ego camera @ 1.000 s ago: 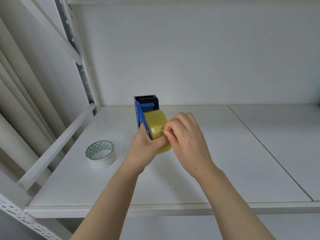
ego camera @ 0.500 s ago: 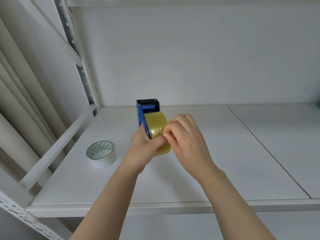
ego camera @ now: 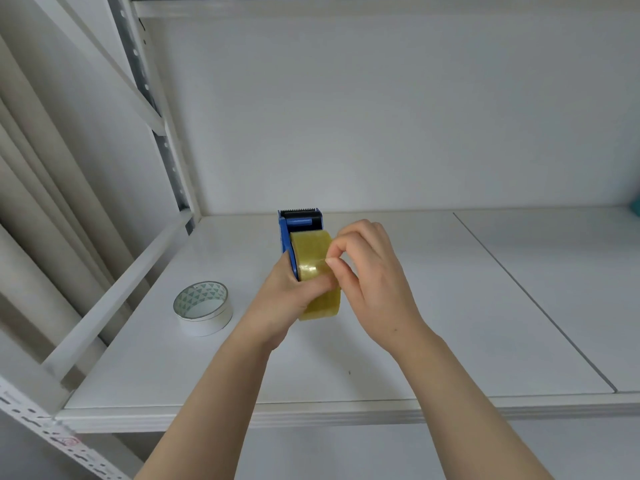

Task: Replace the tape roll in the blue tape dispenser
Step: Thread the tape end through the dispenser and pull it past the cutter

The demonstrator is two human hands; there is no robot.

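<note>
While the left hand [ego camera: 287, 299] gripped the blue tape dispenser [ego camera: 289, 233] above the shelf [ego camera: 450, 306] at centre, the right hand [ego camera: 374, 275] pinched the yellow tape roll [ego camera: 313, 268] mounted in it, fingers [ego camera: 337, 265] closed at the roll's 3 o'clock edge. White tape roll [ego camera: 202, 308] lay at 9 o'clock, well apart.
</note>
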